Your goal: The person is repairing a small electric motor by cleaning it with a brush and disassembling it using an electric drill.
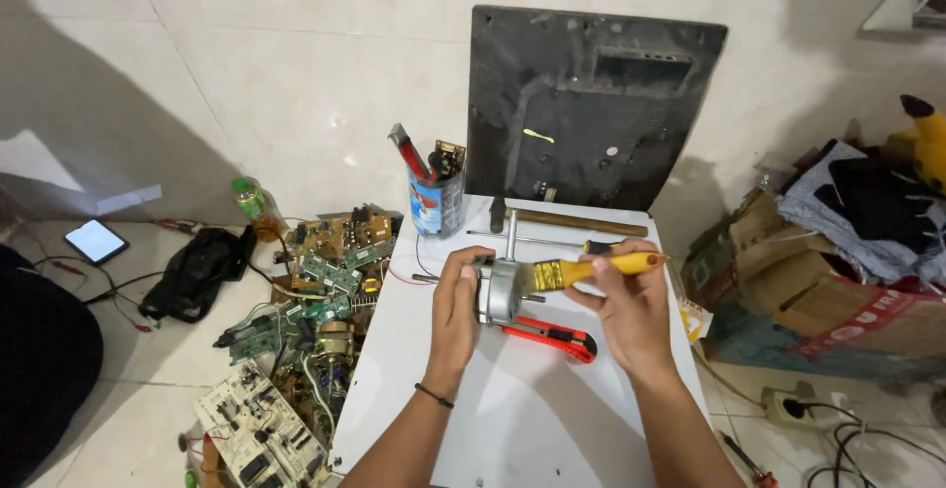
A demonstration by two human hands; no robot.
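My left hand (455, 303) grips a small round grey electric motor (504, 291) with a thin metal shaft sticking up, held over a white table (512, 419). My right hand (631, 301) holds a yellow-handled paintbrush (591, 268), its bristles touching the top of the motor. A red utility knife (552, 337) lies on the table just under the motor.
A cup of tools (435, 202), a hammer (572, 220) and a long screwdriver (537, 240) sit at the table's far edge. A black panel (591, 104) leans on the wall. Circuit boards (315, 301) pile on the floor at left; cardboard boxes with clothes (838, 281) stand at right.
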